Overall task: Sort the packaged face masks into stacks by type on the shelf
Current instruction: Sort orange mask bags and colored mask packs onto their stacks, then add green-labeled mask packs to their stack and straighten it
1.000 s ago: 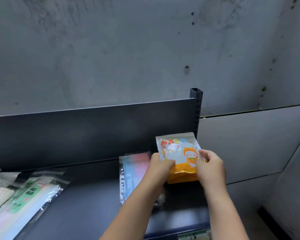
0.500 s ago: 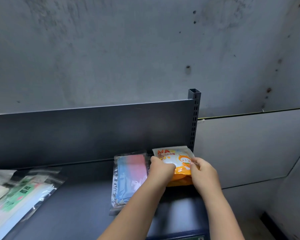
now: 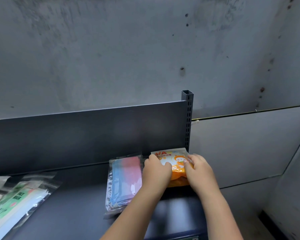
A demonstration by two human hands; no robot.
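An orange cartoon-printed mask pack (image 3: 176, 162) lies flat on the dark shelf (image 3: 80, 205) at its far right corner, beside the slotted upright post (image 3: 188, 122). My left hand (image 3: 156, 170) rests on the pack's left side and my right hand (image 3: 198, 169) on its right side, fingers pressing it down. Just to the left lies a clear pack of blue and pink masks (image 3: 124, 179). At the left edge of the shelf sits a clear pack labelled FACE MASK (image 3: 19, 200), overlapping other packs.
The shelf's dark back panel (image 3: 87, 134) rises behind the packs. A concrete wall (image 3: 128, 49) stands above it. Grey wall panels (image 3: 241, 144) and floor lie past the shelf's right end.
Both hands lowered the orange pack from upright in the air down flat onto the shelf's right corner. The view drifted slightly right.
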